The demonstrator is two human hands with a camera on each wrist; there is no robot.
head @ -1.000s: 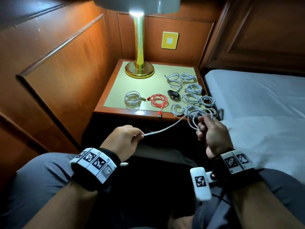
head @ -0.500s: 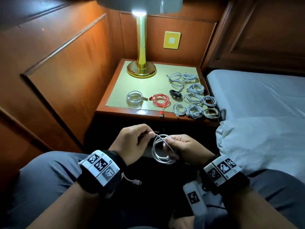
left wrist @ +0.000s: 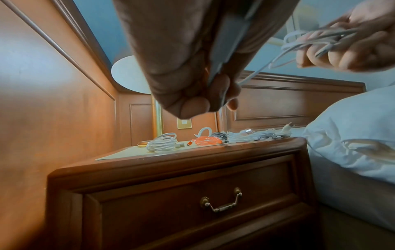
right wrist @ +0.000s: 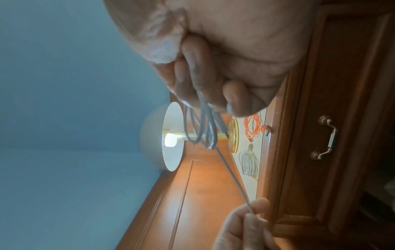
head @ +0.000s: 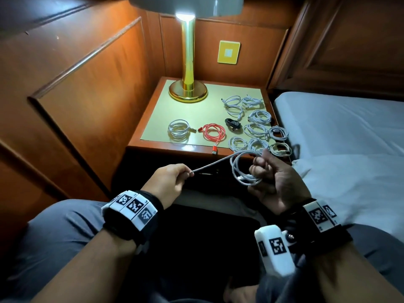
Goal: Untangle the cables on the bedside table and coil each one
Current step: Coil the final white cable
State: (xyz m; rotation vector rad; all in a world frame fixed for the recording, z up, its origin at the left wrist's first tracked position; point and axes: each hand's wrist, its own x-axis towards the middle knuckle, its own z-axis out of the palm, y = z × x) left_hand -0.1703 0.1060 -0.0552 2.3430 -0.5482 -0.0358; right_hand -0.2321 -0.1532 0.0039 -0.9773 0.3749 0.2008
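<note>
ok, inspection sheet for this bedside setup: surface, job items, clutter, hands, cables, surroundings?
Surface: wooden bedside table with a pale yellow-green top.
Job's things: white cable in hand, partly looped; coiled white cables at the table's right, a grey-white coil, a red coil and a small black coil on the table.
Clutter: nothing seen.
Grippers: left hand pinches the cable's straight run; right hand grips its loops.
Cables: red coil's plug lies at the front edge.
Surroundings: brass lamp, wood panelling, white bed.
</note>
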